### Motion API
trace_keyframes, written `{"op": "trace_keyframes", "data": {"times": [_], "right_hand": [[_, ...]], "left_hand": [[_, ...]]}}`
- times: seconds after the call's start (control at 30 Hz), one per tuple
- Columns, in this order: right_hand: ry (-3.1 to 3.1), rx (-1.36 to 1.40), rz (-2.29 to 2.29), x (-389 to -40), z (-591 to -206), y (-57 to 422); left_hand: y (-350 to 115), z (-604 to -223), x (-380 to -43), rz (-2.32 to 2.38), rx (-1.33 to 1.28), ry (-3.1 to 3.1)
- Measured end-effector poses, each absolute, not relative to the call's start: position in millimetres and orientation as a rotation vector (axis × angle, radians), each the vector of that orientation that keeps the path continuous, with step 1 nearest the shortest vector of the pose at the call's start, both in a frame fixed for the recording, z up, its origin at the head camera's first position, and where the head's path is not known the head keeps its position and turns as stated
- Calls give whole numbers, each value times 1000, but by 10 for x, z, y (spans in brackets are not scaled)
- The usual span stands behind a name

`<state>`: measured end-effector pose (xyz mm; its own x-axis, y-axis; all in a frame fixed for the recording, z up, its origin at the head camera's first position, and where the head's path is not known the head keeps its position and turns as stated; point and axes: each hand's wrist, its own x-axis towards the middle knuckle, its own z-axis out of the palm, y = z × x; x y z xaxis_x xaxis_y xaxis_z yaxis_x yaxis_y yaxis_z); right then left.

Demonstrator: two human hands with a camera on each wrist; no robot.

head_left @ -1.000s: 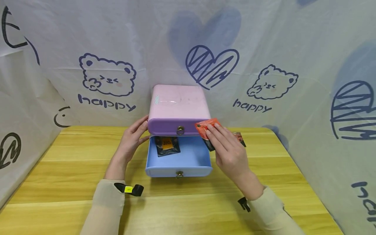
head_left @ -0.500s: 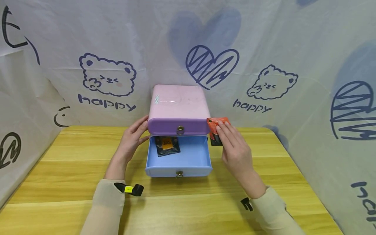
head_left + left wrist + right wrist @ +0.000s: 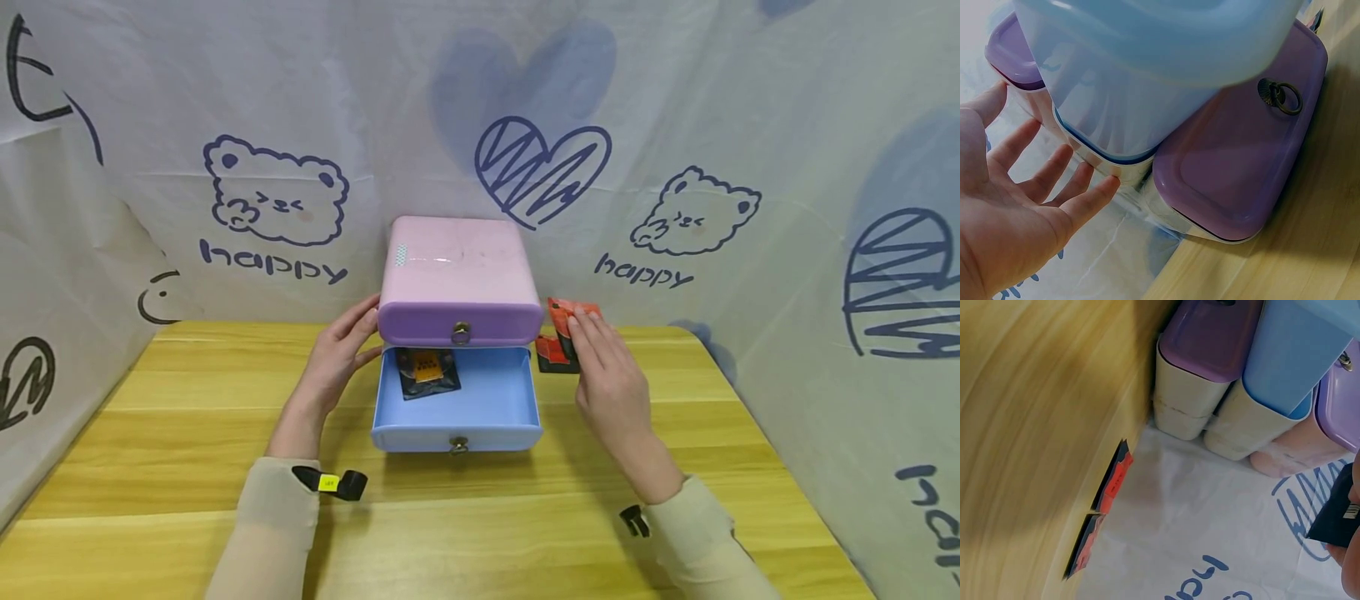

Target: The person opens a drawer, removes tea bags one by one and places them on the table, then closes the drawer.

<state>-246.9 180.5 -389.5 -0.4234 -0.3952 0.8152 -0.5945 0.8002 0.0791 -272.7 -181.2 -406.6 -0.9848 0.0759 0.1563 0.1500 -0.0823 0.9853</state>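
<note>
A stacked drawer unit [image 3: 461, 258] stands at the back, pink on top with a purple upper front. Its blue drawer [image 3: 487, 400] is pulled out, and inside it at the left lies a black packet [image 3: 429, 372] with an orange label. My left hand [image 3: 337, 358] rests its extended fingertips [image 3: 1107, 184] against the unit's left side. Just right of the unit, my right hand [image 3: 615, 400] pinches a red and black packet [image 3: 562, 315], whose dark back shows in the right wrist view. Below this packet, another red and black packet [image 3: 553, 357] lies on the table.
In the right wrist view, two red and black packets [image 3: 1113, 481] lie in a row on the wooden table [image 3: 1035, 425]. A lower purple drawer [image 3: 1229, 156] sits closed beneath the blue one. A white printed cloth [image 3: 420, 100] hangs behind and along both sides.
My right hand has moved right with its packet, away from over the blue drawer's right edge. A packet on the table has come into sight there. My left hand has stayed put.
</note>
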Motion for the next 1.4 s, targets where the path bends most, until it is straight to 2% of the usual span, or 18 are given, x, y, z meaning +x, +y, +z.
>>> {"op": "trace_keyframes", "data": {"times": [0.67, 1.4], "right_hand": [[-2474, 710, 50, -2570, -4163, 1943], [-2757, 719, 24, -2614, -4320, 2010]], "left_hand": [[-1818, -4073, -2736, -2262, -265, -2094], [-1816, -4074, -2733, -2259, -253, -2095]]}}
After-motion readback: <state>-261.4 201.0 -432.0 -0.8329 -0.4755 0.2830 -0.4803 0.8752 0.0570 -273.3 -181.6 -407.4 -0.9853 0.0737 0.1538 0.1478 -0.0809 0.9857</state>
